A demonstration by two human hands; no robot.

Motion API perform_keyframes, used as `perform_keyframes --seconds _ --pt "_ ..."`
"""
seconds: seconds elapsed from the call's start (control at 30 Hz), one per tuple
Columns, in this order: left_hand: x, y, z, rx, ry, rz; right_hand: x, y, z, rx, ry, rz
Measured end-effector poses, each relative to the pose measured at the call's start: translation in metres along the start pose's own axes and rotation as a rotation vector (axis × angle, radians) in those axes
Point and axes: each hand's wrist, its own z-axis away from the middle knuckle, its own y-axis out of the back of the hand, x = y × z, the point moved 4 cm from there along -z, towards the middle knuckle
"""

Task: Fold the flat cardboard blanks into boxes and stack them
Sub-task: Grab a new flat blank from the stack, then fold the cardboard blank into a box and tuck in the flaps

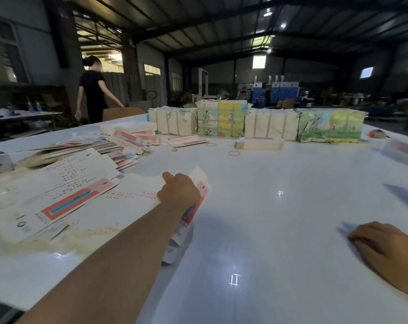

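Note:
My left hand [178, 190] is stretched out over the white table [280, 230] and grips a flat white cardboard blank with a red and blue stripe [196, 206], held on edge just right of the loose blanks. A spread of flat blanks [58, 199] lies on the table's left side, and more lie further back [130, 139]. My right hand [385, 249] rests on the table at the lower right with fingers loosely curled, holding nothing. A small banded stack of blanks [259, 143] lies near the table's middle back.
Tied bundles of blanks, white [175, 122] and printed green [221, 118], line the far edge. Rubber bands [234, 153] lie loose in front of them. A person in black [92, 90] stands beyond the far left corner. A tape roll [377, 134] sits far right.

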Motion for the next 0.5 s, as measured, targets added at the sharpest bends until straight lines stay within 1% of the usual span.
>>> perform_keyframes --seconds 0.03,0.07,0.1,0.17,0.23,0.27,0.37,0.43,0.5 --pt "0.007 0.003 0.003 0.045 -0.046 0.022 -0.007 0.008 -0.002 0.012 -0.016 0.019" --pt "0.016 0.007 0.006 0.087 -0.108 0.029 -0.013 0.011 -0.005 -0.038 -0.030 0.057" --pt "0.027 0.011 0.010 0.116 -0.181 0.023 -0.014 0.013 -0.006 -0.038 -0.003 0.049" --pt "0.053 0.014 0.024 0.139 -0.358 0.027 -0.015 0.016 -0.006 -0.135 -0.082 0.075" --pt "0.081 0.009 0.044 0.115 -0.549 0.054 -0.022 0.018 -0.020 -0.268 -0.161 0.044" --pt "0.094 0.003 0.056 0.101 -0.631 0.074 -0.025 0.024 -0.027 -0.291 -0.245 -0.043" --pt "0.117 -0.023 0.090 0.067 -0.807 0.162 -0.033 0.028 -0.045 -0.195 -0.577 -0.652" --pt "0.119 -0.042 0.101 0.056 -0.862 0.242 -0.041 0.018 -0.045 -0.162 -0.737 -0.864" --pt "0.118 -0.056 0.100 0.059 -0.874 0.267 -0.048 0.006 -0.037 -0.156 -0.819 -1.037"
